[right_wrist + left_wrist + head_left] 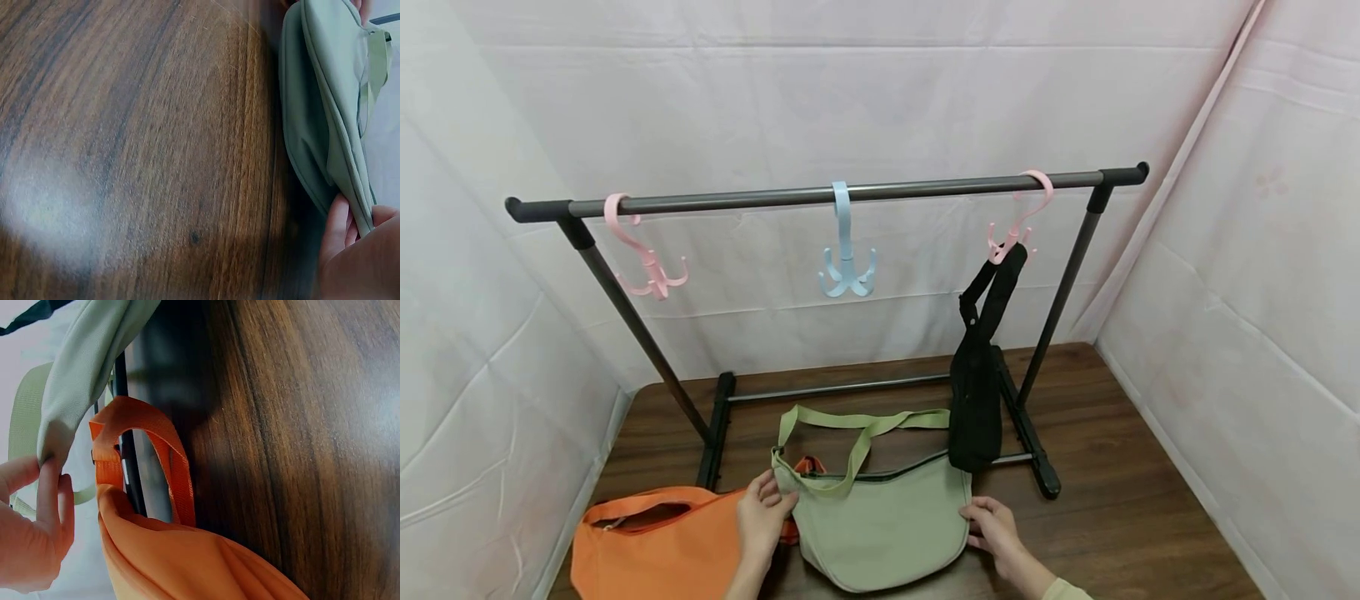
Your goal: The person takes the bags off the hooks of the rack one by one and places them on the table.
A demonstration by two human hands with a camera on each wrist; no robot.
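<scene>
Both hands hold a sage-green shoulder bag (887, 525) by its two sides, in front of the rack. My left hand (762, 521) pinches its left edge between thumb and fingers, as the left wrist view also shows. At the opposite edge, my right hand (995, 533) grips the fabric, fingers on one face and thumb on the other in the right wrist view. The bag's light green strap (865, 433) loops loosely behind its zipped top. An orange bag (658, 550) lies left of the green one, its strap (178, 469) partly hidden behind the green bag and left hand.
A metal rack bar (737, 199) carries a pink hook (651, 267) at left, a blue hook (845, 250) mid-bar and another pink hook (1018, 225) at right. From the right hook hangs a black bag (976, 400). White cloth walls (1240, 275) enclose the wooden table (1120, 492).
</scene>
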